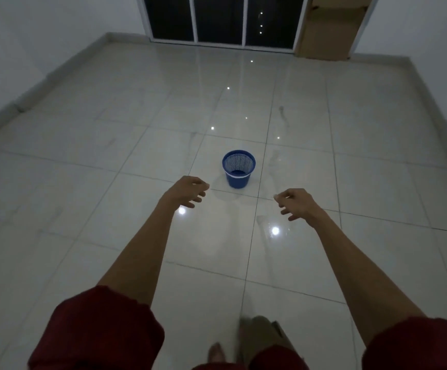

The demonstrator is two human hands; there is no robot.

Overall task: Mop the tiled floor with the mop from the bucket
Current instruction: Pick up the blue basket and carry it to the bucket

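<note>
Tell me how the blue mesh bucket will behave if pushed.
Probably light: the blue mesh bucket has perforated walls and looks empty. It narrows toward the base, so a high push may tip it. On the glossy tiled floor a low nudge would likely slide it.

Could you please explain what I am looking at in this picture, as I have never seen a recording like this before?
There is no machine here. A person wears one wide-angle camera on the head, looking forward and down, so this single picture shows their own arms. The left hand and right hand reach out above the floor with loosely curled fingers, and neither seems to hold anything. Red sleeves show at the bottom, with a blurred foot between them. On the glossy tiled floor stands a blue mesh-walled bucket, just beyond the hands and untouched. No mop is in view. At the far wall are dark glass doors and, to their right, a cardboard box.
</note>
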